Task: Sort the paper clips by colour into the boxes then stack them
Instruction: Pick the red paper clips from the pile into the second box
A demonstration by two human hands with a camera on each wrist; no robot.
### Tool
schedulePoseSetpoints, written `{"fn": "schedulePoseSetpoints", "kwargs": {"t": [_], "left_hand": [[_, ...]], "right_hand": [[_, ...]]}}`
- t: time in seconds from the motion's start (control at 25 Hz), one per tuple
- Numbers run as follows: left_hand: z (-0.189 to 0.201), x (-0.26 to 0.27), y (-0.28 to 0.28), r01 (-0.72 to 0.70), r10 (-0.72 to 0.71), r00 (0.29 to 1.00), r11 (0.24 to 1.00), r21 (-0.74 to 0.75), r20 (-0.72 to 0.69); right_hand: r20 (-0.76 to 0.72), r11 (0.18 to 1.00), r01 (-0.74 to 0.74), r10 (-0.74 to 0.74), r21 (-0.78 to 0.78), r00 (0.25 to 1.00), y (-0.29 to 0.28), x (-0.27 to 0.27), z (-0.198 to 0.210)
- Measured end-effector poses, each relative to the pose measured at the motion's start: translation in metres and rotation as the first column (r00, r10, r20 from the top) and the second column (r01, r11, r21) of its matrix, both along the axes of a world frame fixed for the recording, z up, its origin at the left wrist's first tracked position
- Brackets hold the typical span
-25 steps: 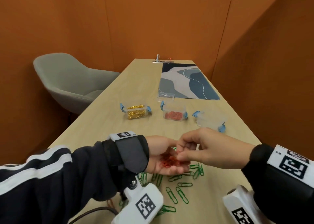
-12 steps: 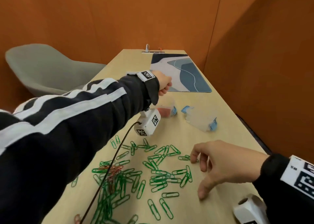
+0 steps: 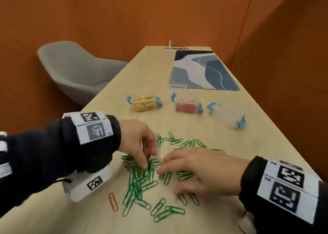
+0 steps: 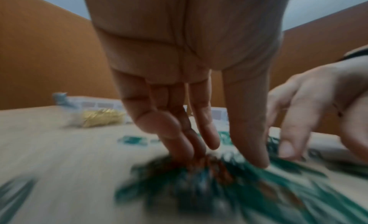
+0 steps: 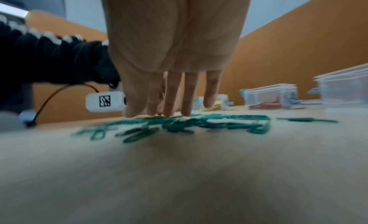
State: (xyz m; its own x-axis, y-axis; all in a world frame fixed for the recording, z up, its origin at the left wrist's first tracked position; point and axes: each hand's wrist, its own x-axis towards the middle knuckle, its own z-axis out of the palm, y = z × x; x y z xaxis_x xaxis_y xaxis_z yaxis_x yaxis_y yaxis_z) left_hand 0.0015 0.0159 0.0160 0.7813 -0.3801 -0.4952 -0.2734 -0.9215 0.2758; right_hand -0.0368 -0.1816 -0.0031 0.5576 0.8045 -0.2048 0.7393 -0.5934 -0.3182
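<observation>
A heap of green paper clips (image 3: 140, 182) lies on the near part of the table, with a red clip (image 3: 113, 201) apart at its left edge and a few red ones inside the heap. My left hand (image 3: 142, 152) reaches down with straight fingers (image 4: 179, 142) touching the heap's top. My right hand (image 3: 193, 169) lies flat on the clips (image 5: 199, 122), fingers (image 5: 171, 101) straight. Farther back stand a box of gold clips (image 3: 144, 103), a box of red clips (image 3: 186, 106) and an empty clear box (image 3: 228, 116).
A loose clear lid (image 3: 178, 87) lies behind the red box, at the edge of a blue-grey patterned mat (image 3: 202, 72). A grey chair (image 3: 74, 70) stands left of the table. Orange walls close in on the far and right sides.
My left hand has come back from above the red box down to the green heap. My right hand has moved left and lowered flat onto the clips.
</observation>
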Motion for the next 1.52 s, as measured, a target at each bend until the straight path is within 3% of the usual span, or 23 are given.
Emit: {"fn": "schedulePoseSetpoints", "kwargs": {"t": [0.24, 0.36, 0.52, 0.84, 1.12, 1.52], "left_hand": [[-0.013, -0.027, 0.037, -0.135, 0.195, 0.934, 0.969, -0.209, 0.301], [-0.014, -0.024, 0.049, -0.182, 0.217, 0.894, 0.975, -0.123, 0.392], [-0.021, -0.018, 0.055, -0.163, 0.163, 0.907, 0.986, -0.034, 0.387], [-0.026, -0.010, 0.043, -0.075, 0.085, 0.935, 0.996, -0.044, 0.345], [-0.022, -0.026, 0.051, -0.140, 0.184, 0.909, 0.980, -0.143, 0.373], [-0.018, -0.034, 0.057, -0.290, 0.375, 0.833, 0.922, -0.257, 0.408]], "right_hand": [[0.182, 0.991, 0.136, -0.137, 0.018, 0.974, 0.008, -0.001, -0.003], [0.167, 0.996, 0.062, -0.072, 0.064, 0.983, 0.023, -0.005, 0.000], [0.141, 0.998, 0.001, -0.011, 0.069, 0.990, 0.050, 0.000, -0.004], [0.089, 0.980, 0.196, -0.199, 0.040, 0.976, 0.078, 0.017, -0.008], [0.157, 0.962, 0.270, -0.274, 0.044, 0.949, 0.079, 0.019, -0.009], [0.124, 0.966, 0.238, -0.249, 0.097, 0.961, 0.082, 0.021, -0.011]]}}
